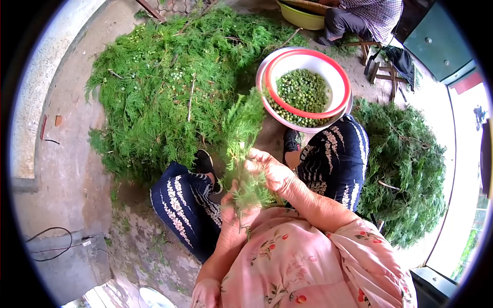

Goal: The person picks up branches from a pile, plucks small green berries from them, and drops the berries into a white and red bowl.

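A leafy evergreen branch (pixel 243 131) stands upright in front of my chest, its feathery tip pointing away from me. My left hand (pixel 240 209) is closed round its lower part, with foliage covering some of the fingers. Higher up, my right hand (pixel 271 172) pinches at the side of the branch with thumb and fingertips; whatever is between them is too small to make out. Just beyond the hands, a white basin with a red rim (pixel 341 87) holds many small round green cones (pixel 303 92). It sits in a larger pale basin (pixel 263 72) that also has cones in it.
A large heap of cut evergreen branches (pixel 154 97) covers the floor ahead and left. Another heap (pixel 405 169) lies at the right. At the top, a person (pixel 367 18) sits beside a yellow-green basin (pixel 300 16). A wooden stool (pixel 385 77) stands nearby. A black cable (pixel 69 236) lies left.
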Available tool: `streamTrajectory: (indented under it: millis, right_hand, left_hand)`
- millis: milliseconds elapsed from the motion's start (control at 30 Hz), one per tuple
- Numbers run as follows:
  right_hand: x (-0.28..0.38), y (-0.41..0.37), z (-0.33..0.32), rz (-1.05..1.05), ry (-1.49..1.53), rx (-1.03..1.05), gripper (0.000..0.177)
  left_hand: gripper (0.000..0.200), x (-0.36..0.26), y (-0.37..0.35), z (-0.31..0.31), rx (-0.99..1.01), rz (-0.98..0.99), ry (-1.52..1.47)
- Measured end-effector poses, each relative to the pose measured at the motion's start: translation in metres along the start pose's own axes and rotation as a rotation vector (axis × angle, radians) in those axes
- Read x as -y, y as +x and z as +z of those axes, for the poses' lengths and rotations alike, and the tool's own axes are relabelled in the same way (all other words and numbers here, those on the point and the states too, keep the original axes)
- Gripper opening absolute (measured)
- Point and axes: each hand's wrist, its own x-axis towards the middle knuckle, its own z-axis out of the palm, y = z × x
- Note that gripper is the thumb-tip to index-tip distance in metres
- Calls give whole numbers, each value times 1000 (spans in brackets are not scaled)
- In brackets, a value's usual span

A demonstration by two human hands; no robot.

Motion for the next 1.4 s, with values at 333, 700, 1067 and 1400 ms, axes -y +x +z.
streamTrajectory:
  millis: [333,700,1067,1400]
  right_hand:
    - [17,-4,3,15,-168,-156,22]
    - [23,-7,18,40,-202,-483,43]
    - [12,2,-9,-27,-106,-467,17]
    - [43,14,-14,-166,67,-650,6]
  left_hand:
    - [32,12,-5,19,165,-22,25]
    - [28,5,-2,9,2,-67,-21]
    - [30,5,-9,10,-158,-67,140]
    - [18,3,-9,7,-121,-66,75]
